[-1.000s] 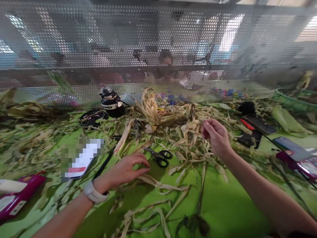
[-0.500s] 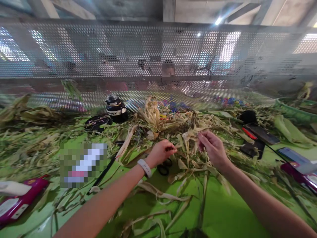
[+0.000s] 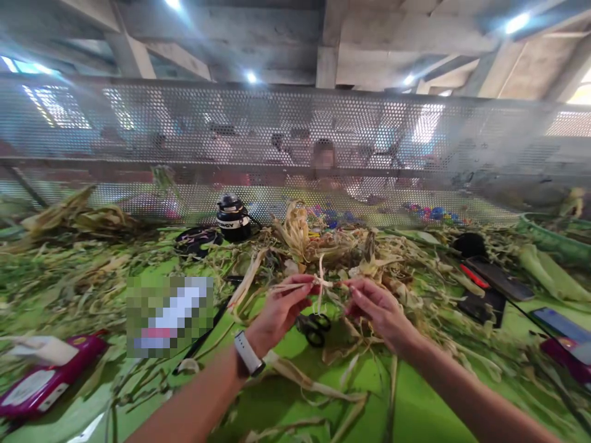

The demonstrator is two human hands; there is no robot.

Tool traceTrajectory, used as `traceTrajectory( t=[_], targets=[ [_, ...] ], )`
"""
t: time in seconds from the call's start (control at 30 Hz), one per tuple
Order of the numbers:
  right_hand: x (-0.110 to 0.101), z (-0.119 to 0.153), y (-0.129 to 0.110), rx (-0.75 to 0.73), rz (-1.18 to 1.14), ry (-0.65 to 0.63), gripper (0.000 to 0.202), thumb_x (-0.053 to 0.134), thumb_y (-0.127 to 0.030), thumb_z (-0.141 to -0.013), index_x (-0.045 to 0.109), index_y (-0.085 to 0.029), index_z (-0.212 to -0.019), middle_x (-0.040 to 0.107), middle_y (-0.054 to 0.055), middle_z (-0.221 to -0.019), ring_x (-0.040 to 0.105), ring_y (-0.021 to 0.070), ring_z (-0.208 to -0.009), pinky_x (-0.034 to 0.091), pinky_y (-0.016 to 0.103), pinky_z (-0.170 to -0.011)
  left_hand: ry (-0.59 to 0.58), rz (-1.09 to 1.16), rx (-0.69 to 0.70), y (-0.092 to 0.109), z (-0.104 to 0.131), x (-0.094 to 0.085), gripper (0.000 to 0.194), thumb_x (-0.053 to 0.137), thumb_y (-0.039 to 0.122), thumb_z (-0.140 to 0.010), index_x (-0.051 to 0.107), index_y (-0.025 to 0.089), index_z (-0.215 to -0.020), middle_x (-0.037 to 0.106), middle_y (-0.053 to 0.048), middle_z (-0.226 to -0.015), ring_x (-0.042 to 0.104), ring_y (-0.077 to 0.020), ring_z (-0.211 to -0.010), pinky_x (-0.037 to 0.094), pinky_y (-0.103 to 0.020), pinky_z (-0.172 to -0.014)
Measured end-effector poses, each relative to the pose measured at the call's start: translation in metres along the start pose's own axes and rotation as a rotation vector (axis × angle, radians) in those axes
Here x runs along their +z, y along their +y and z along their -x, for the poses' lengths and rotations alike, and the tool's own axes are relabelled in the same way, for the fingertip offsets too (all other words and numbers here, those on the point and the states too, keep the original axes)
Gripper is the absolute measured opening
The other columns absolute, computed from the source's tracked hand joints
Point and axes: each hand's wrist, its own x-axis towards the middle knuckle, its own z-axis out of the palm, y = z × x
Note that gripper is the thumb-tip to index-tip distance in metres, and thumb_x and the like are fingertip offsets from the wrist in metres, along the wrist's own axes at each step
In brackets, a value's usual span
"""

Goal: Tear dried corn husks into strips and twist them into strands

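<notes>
My left hand (image 3: 279, 311), with a pale watch on its wrist, is closed on a thin strip of dried corn husk (image 3: 322, 283). Pinched at the strip's other side are the fingers of my right hand (image 3: 378, 309). Between the two hands the pale husk crosses or is knotted, with one end standing up and another hanging down. Just below them, a pair of scissors (image 3: 316, 329) with black handles lies on the green table (image 3: 351, 406). A heap of dried husks (image 3: 295, 231) rises behind my hands.
Husk scraps litter the table. A black jug (image 3: 232, 218) stands at the back left. Magenta devices lie at both sides, one a magenta device (image 3: 55, 375) on the left. Phones (image 3: 501, 277) and a green basket (image 3: 545, 237) are right. A perforated metal screen (image 3: 277, 111) closes the back.
My hands have come closer together, and the knotted husk strip now shows between them. My left wrist has turned. The view has tilted upward, showing more ceiling.
</notes>
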Motion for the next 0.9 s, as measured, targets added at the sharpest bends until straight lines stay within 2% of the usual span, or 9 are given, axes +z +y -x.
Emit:
traceTrajectory(
  t=[0.13, 0.43, 0.57, 0.6, 0.67, 0.73, 0.8, 0.83, 0.9],
  targets=[
    [0.017, -0.007, -0.003, 0.142, -0.188, -0.071, 0.029, 0.065, -0.045, -0.077, 0.052, -0.019, -0.078, 0.063, -0.001, -0.059, 0.055, 0.0099, -0.052, 0.037, 0.019, -0.049, 0.007, 0.053, 0.048, -0.003, 0.001, -0.002, 0.018, 0.074, 0.021, -0.065, 0.068, 0.019, -0.082, 0.07, -0.002, -0.084, 0.062, -0.0147, -0.085, 0.045, -0.023, -0.074],
    [0.034, -0.023, -0.008, 0.112, -0.213, -0.034, 0.029, 0.072, -0.04, -0.07, 0.054, -0.018, -0.072, 0.052, -0.005, -0.058, 0.047, 0.0065, -0.05, 0.034, 0.018, -0.048, -0.036, 0.11, 0.069, -0.006, 0.002, -0.004, 0.016, 0.076, 0.018, -0.063, 0.071, 0.017, -0.079, 0.071, -0.003, -0.083, 0.061, -0.0148, -0.084, 0.04, -0.026, -0.083],
    [0.028, -0.029, -0.014, 0.027, -0.091, 0.03, 0.03, 0.07, -0.043, -0.071, 0.055, -0.017, -0.073, 0.051, -0.004, -0.058, 0.045, 0.0073, -0.051, 0.036, 0.019, -0.049, -0.058, 0.091, 0.092, 0.004, -0.005, -0.011, 0.042, 0.073, 0.019, -0.064, 0.065, 0.019, -0.105, 0.068, -0.005, -0.102, 0.058, -0.0175, -0.098, 0.039, -0.028, -0.09],
    [0.025, -0.03, -0.015, -0.002, -0.042, 0.047, 0.031, 0.069, -0.044, -0.072, 0.055, -0.017, -0.074, 0.051, -0.004, -0.057, 0.045, 0.0078, -0.052, 0.036, 0.02, -0.05, -0.032, 0.104, 0.138, 0.009, -0.008, -0.016, 0.047, 0.07, 0.023, -0.066, 0.061, 0.02, -0.111, 0.066, -0.006, -0.108, 0.056, -0.0192, -0.103, 0.039, -0.03, -0.09],
    [0.017, -0.032, -0.018, -0.045, 0.076, 0.048, 0.033, 0.066, -0.048, -0.074, 0.055, -0.017, -0.075, 0.052, -0.004, -0.057, 0.046, 0.0086, -0.052, 0.037, 0.021, -0.051, 0.137, 0.063, 0.276, 0.019, -0.013, -0.027, 0.04, 0.059, 0.036, -0.075, 0.059, 0.019, -0.112, 0.063, -0.008, -0.113, 0.054, -0.0204, -0.106, 0.039, -0.032, -0.09],
    [0.012, -0.033, -0.017, -0.058, 0.209, 0.008, 0.034, 0.062, -0.05, -0.075, 0.055, -0.017, -0.075, 0.053, -0.004, -0.056, 0.047, 0.0094, -0.053, 0.038, 0.022, -0.053, 0.355, -0.163, 0.481, 0.029, -0.014, -0.036, 0.034, 0.054, 0.037, -0.079, 0.06, 0.019, -0.107, 0.061, -0.006, -0.112, 0.053, -0.0198, -0.107, 0.038, -0.031, -0.092],
    [0.01, -0.033, -0.014, -0.061, 0.327, -0.041, 0.034, 0.059, -0.05, -0.078, 0.054, -0.017, -0.075, 0.053, -0.003, -0.057, 0.048, 0.0101, -0.054, 0.038, 0.023, -0.054, 0.45, -0.476, 0.589, 0.036, -0.009, -0.038, 0.028, 0.06, 0.036, -0.077, 0.063, 0.02, -0.1, 0.061, -0.005, -0.11, 0.052, -0.0196, -0.106, 0.036, -0.028, -0.093],
    [0.01, -0.033, -0.012, -0.066, 0.375, -0.058, 0.032, 0.057, -0.049, -0.08, 0.054, -0.017, -0.074, 0.053, -0.003, -0.058, 0.048, 0.0104, -0.054, 0.038, 0.023, -0.054, 0.38, -0.573, 0.573, 0.037, -0.005, -0.036, 0.025, 0.059, 0.036, -0.078, 0.064, 0.019, -0.097, 0.063, -0.005, -0.103, 0.054, -0.0191, -0.1, 0.038, -0.027, -0.088],
    [0.012, -0.033, -0.007, -0.076, 0.438, -0.082, 0.028, 0.054, -0.044, -0.083, 0.054, -0.017, -0.075, 0.052, -0.003, -0.06, 0.049, 0.0107, -0.056, 0.038, 0.023, -0.055, 0.082, -0.641, 0.349, 0.035, 0.002, -0.026, 0.026, 0.053, 0.039, -0.082, 0.066, 0.017, -0.092, 0.065, -0.004, -0.082, 0.058, -0.0171, -0.082, 0.043, -0.026, -0.075]
  ],
)
